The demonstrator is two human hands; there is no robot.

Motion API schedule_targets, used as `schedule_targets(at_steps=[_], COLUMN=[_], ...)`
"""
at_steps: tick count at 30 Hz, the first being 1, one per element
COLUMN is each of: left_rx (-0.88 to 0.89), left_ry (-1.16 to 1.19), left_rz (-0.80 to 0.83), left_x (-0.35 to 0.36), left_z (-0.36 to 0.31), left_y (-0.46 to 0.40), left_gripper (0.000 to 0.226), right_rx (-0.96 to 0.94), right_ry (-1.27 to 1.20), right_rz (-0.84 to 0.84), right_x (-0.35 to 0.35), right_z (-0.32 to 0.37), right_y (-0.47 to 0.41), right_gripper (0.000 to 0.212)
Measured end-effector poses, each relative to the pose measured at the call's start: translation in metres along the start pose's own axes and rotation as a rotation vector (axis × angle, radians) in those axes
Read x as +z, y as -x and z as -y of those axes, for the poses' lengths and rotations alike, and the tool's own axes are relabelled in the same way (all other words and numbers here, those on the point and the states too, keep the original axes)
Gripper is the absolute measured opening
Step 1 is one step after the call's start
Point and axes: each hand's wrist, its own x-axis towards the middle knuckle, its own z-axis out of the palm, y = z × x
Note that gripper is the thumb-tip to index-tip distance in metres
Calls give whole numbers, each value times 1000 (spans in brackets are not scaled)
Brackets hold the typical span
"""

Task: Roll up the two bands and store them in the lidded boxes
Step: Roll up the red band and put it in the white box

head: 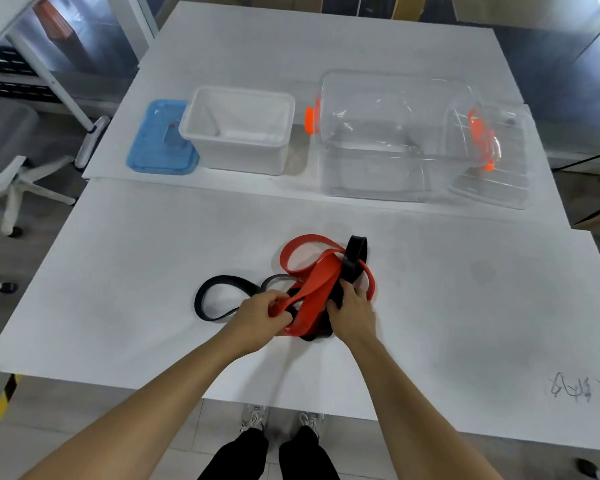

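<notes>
A red band [317, 282] and a black band [219, 296] lie tangled together on the white table [136, 271], near its front middle. My left hand [262, 315] pinches a strand of the red band at the tangle's left side. My right hand [352, 308] grips the black band where it crosses the red one. A white box [239, 129] stands open at the back, its blue lid [160, 140] flat beside it on the left. A clear box [388, 140] with orange latches stands to the right, its clear lid [499, 161] leaning at its right side.
Office chairs [11, 174] stand off the table's left side. My feet show below the table's front edge. Scribbled pen marks [582, 389] sit at the table's front right corner.
</notes>
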Motion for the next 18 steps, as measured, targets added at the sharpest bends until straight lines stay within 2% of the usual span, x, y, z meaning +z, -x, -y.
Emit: schedule_targets(at_steps=[2, 6, 9, 14, 18], left_rx=[33, 95, 124, 223, 257], left_ry=[0, -18, -4, 43, 81], left_rz=[-73, -264, -369, -547, -673], left_x=[-4, -19, -33, -48, -61], left_z=[-1, -3, -6, -13, -24], left_y=[4, 9, 12, 15, 17], left_gripper=[38, 49, 43, 26, 24], right_rx=[29, 10, 2, -104, -79], right_ry=[80, 97, -12, -175, -465], right_rz=[-43, -307, -412, -450, -527], right_x=[4, 1, -11, -51, -92], right_z=[-1, -6, -7, -6, -7], right_y=[-4, 0, 5, 18, 25], right_gripper=[49, 34, 27, 17, 15])
